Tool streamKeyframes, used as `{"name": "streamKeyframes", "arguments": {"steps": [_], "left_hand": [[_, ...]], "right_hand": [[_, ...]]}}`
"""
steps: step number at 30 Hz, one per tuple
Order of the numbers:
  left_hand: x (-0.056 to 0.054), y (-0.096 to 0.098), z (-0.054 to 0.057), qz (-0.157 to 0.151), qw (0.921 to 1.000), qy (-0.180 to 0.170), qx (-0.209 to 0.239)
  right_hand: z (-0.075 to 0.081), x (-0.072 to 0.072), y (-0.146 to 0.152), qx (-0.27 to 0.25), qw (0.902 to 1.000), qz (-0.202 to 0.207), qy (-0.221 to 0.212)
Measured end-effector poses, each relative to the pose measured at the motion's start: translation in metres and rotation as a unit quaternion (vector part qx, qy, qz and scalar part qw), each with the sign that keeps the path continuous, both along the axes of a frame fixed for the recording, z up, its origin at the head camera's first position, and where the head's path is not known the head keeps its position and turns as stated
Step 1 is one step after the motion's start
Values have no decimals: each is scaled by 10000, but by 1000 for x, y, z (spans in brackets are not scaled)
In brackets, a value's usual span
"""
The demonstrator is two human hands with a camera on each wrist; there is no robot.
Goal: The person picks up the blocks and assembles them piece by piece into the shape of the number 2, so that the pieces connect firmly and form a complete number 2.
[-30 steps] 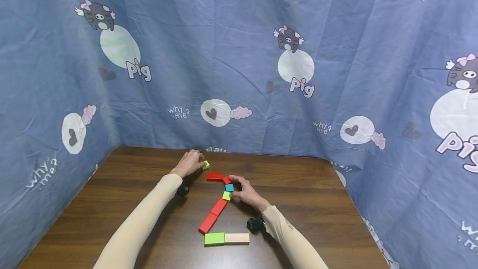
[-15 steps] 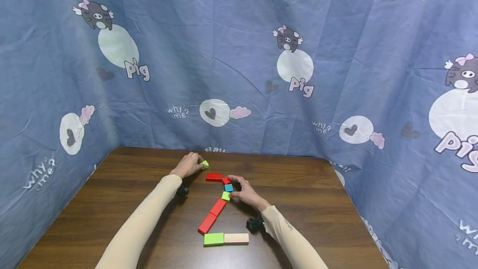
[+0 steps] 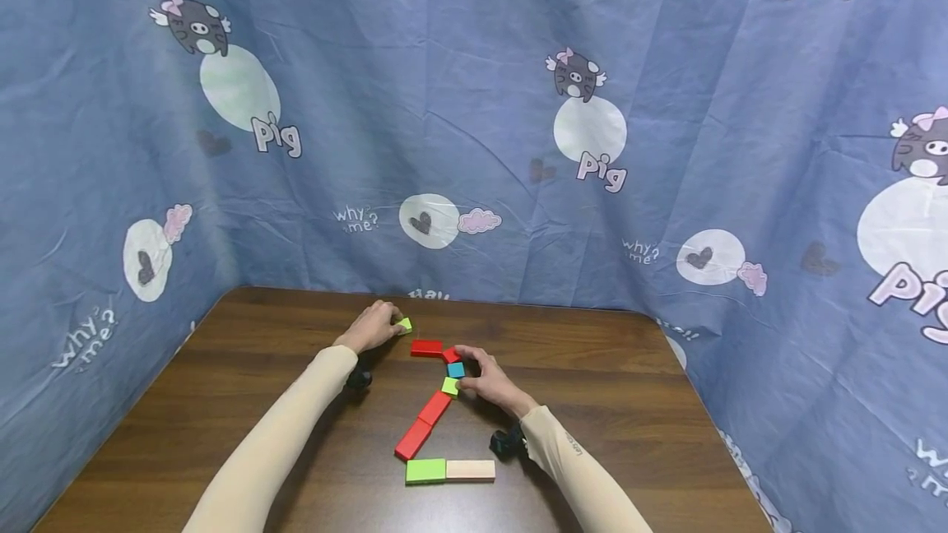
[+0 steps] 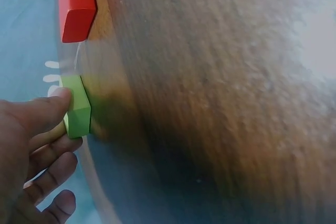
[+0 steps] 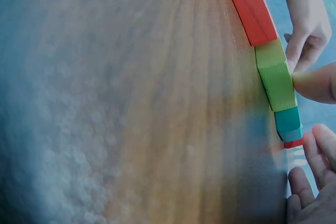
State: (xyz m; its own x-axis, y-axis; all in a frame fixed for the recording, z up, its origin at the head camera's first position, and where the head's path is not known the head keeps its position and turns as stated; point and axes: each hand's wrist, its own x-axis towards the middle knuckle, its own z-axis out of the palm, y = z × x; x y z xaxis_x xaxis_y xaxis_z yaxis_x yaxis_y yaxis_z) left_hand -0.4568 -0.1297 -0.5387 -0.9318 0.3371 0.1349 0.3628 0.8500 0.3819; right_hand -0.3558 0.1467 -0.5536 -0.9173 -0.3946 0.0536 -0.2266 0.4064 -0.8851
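Note:
At the far left of the row, my left hand [image 3: 373,326] pinches a small light-green block [image 4: 79,107] between thumb and fingertips. A gap separates that block from a long red block [image 3: 426,348]. My right hand [image 3: 489,378] curves along the bend of the row. Its thumb touches a light-green cube [image 5: 278,85], and a fingertip meets a small red cube [image 3: 451,355]. Between those two sits a blue cube [image 3: 455,370]. From the green cube, two longer red blocks [image 3: 424,426] run toward the near side, end to end.
A green block [image 3: 425,470] and a plain wood block [image 3: 470,470] lie end to end at the near end of the row. All rest on a brown wooden table [image 3: 607,401]. A blue printed curtain [image 3: 481,130] hangs along the table's back and sides.
My left hand and its light-green block have shifted slightly left, away from the long red block. The right hand and the other blocks stay in place.

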Motion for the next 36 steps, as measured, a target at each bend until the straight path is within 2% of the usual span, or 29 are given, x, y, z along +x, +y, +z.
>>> {"name": "streamKeyframes", "arguments": {"steps": [2,4,10,22,29,36], "left_hand": [[1,-2,-1,-27,10000,-32,51],[2,-5,-2,-54,9999,-53,85],[6,-8,-6,-117,9997,-91,168],[27,-11,-1,-329,9993,-131,87],[35,-12,-1,-443,9990,22,105],[44,-12,-2,-544,9983,216,-55]], "right_hand": [[-4,-2,1,20,10000,13,48],[-14,-9,1,37,9999,-27,120],[-14,-10,1,87,9997,-45,208],[-14,-8,2,11,9998,-4,184],[-8,-6,1,-17,9998,-35,199],[-11,-6,2,5,9996,78,283]]}}
